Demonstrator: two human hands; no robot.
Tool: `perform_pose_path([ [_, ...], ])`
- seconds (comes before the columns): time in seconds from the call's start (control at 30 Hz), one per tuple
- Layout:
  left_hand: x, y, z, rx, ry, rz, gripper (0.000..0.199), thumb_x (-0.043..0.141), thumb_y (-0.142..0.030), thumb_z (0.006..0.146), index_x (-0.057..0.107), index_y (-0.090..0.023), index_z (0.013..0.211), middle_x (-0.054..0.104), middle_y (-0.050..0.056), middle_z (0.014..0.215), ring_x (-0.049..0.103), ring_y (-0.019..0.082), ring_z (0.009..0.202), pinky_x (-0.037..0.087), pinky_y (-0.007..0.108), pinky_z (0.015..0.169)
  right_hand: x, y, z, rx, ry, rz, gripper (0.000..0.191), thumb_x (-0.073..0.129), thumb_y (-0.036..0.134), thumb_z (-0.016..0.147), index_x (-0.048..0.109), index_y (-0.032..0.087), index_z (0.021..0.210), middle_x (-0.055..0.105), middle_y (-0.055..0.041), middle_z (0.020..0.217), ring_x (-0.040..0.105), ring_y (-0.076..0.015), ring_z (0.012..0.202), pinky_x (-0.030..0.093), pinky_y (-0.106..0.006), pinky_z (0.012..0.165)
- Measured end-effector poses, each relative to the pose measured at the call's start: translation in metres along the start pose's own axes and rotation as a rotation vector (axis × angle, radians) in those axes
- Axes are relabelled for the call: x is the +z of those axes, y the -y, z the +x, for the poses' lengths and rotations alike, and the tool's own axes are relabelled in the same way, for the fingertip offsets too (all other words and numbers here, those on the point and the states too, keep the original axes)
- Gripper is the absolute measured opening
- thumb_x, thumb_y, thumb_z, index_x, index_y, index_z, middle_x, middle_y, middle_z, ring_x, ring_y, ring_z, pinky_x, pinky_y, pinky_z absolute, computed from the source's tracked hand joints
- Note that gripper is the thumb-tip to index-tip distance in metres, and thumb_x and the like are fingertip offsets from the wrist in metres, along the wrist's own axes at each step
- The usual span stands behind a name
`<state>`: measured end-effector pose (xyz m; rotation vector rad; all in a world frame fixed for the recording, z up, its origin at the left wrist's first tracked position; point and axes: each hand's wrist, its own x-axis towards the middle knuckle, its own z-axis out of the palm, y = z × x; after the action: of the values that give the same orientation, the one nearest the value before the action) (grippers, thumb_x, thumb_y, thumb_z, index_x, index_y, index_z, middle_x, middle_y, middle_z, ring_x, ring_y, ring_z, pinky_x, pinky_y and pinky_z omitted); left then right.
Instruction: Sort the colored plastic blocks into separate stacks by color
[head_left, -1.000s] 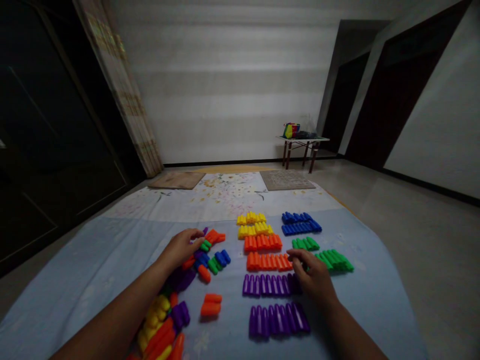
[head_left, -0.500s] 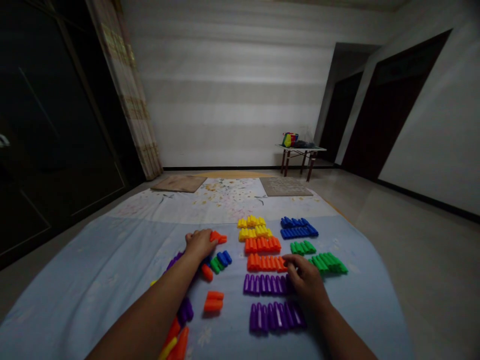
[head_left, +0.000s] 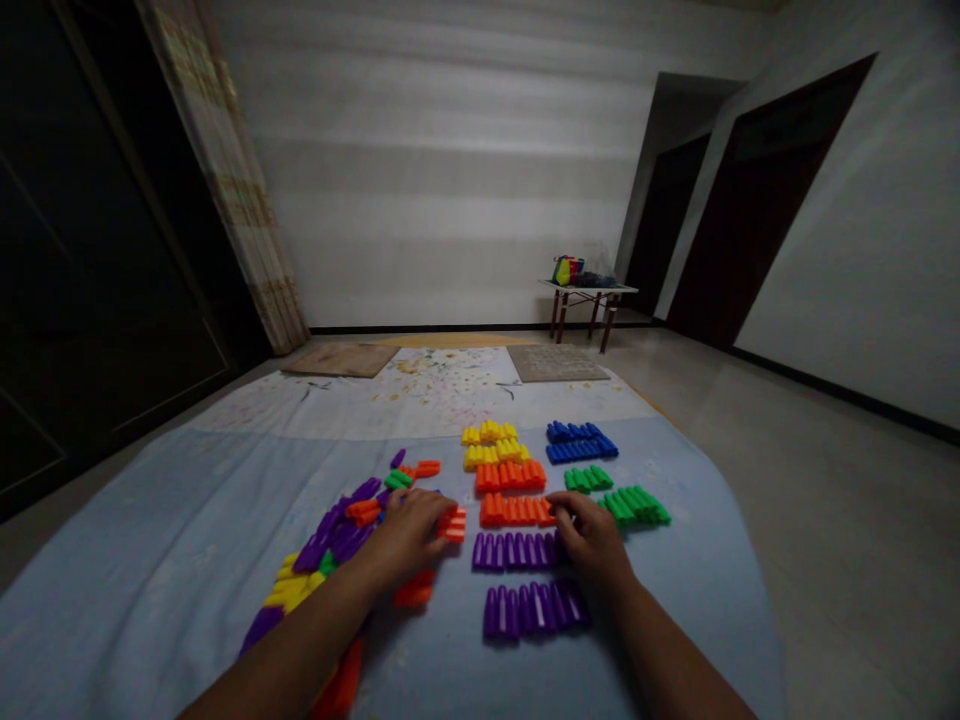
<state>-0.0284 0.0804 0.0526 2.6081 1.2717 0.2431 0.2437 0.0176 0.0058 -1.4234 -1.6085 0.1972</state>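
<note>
Orange plastic pegs [head_left: 452,523] pinched in left hand [head_left: 409,535], fingers closed round small cluster, just left of lower orange peg row [head_left: 516,510] on pale blue sheet [head_left: 187,560]. Right hand [head_left: 592,535] rests at row's right end, fingers loosely curled; holding anything, cannot tell. Looks like colour sorting, mid-placement. Next move calls for sliding cluster flush against row, tips aligned. Mixed loose peg pile [head_left: 337,530] waits beside left forearm.

A single head-worn camera looks forward and slightly down across a light blue sheet [head_left: 187,560] spread on the floor. Both forearms enter from the bottom edge, close to the lens. The far wall, a curtain [head_left: 225,190] at left and dark doorways at right sit distant. Wide-angle distortion bends the edges.
</note>
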Motion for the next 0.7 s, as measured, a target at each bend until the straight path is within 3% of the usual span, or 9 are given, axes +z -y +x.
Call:
perform_pose_path([
  [0.13,0.001,-0.013,-0.005,-0.007,0.038,0.023,0.034,0.055,-0.024,0.075,0.057,-0.027,0.109,0.058,0.005,0.117,0.047,0.023,0.113,0.021,0.046,0.103,0.000,-0.002,-0.002,-0.004,0.001,-0.014,0.022,0.043,0.021,0.082,0.064,0.018,0.089,0.066,-0.0045,0.084,0.061,-0.0172,0.075,0.047,-0.027,0.066],
  [0.3,-0.019,-0.025,-0.025,-0.066,0.023,0.003,0.038,0.053,-0.030,0.078,0.054,-0.025,0.115,0.056,0.006,0.121,0.045,0.023,0.115,0.025,0.042,0.100,-0.002,0.001,-0.001,-0.020,-0.013,-0.029,0.023,0.043,0.022,0.082,0.064,0.018,0.089,0.067,-0.0050,0.083,0.062,-0.0177,0.074,0.048,-0.027,0.066],
  [0.47,-0.024,-0.020,-0.045,-0.141,0.161,0.004,0.035,0.057,-0.034,0.072,0.061,-0.027,0.107,0.061,0.003,0.114,0.049,0.023,0.109,0.030,0.037,0.096,-0.002,0.005,-0.001,-0.011,-0.008,-0.025,0.023,0.043,0.022,0.081,0.064,0.018,0.089,0.067,-0.0052,0.083,0.062,-0.0176,0.072,0.048,-0.028,0.065],
  [0.57,-0.019,-0.019,-0.042,-0.164,0.141,0.019,0.037,0.053,-0.038,0.075,0.059,-0.027,0.110,0.060,0.003,0.117,0.050,0.022,0.110,0.030,0.036,0.095,-0.001,0.004,0.000,-0.023,-0.013,-0.011,0.023,0.043,0.021,0.081,0.064,0.018,0.089,0.067,-0.0049,0.083,0.061,-0.0172,0.072,0.048,-0.027,0.065],
  [0.7,-0.013,-0.030,-0.019,-0.207,0.093,0.122,0.035,0.044,-0.043,0.080,0.059,-0.024,0.106,0.063,0.007,0.112,0.055,0.023,0.104,0.035,0.037,0.089,-0.003,0.002,0.001,-0.017,-0.032,-0.003,0.023,0.043,0.020,0.081,0.064,0.017,0.089,0.066,-0.0046,0.079,0.061,-0.0166,0.069,0.047,-0.027,0.063],
])
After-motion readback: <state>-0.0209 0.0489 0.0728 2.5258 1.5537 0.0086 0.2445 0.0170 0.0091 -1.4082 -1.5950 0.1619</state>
